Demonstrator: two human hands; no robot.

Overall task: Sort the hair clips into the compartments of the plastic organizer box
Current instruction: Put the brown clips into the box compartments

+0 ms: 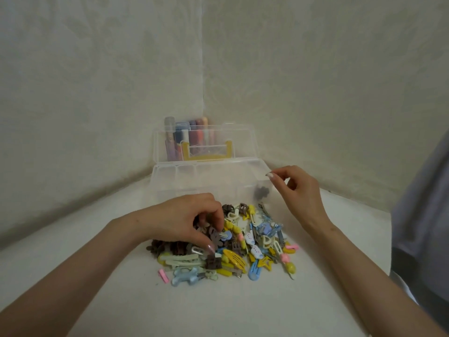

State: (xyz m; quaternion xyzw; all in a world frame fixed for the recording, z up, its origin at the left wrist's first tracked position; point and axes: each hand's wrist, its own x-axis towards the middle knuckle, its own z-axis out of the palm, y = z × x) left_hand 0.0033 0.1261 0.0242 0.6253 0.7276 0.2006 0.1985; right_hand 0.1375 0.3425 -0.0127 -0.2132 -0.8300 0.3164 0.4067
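Observation:
A heap of hair clips [245, 251] in brown, yellow, blue, white and pink lies on the white surface in front of a clear plastic organizer box [194, 176] with its lid raised. One brown flower clip [261, 193] sits in the box's right-hand compartment. My left hand [187, 220] reaches down into the left side of the heap, its fingers curled round brown clips [213, 235]. My right hand [297, 190] hovers over the box's right end with loosely curled fingers, nothing in them.
Behind the box's lid stand several coloured tubes [189, 137] in the corner of two pale walls. A yellow handle [206, 152] shows through the lid. A grey sleeve or garment [422, 215] fills the right edge.

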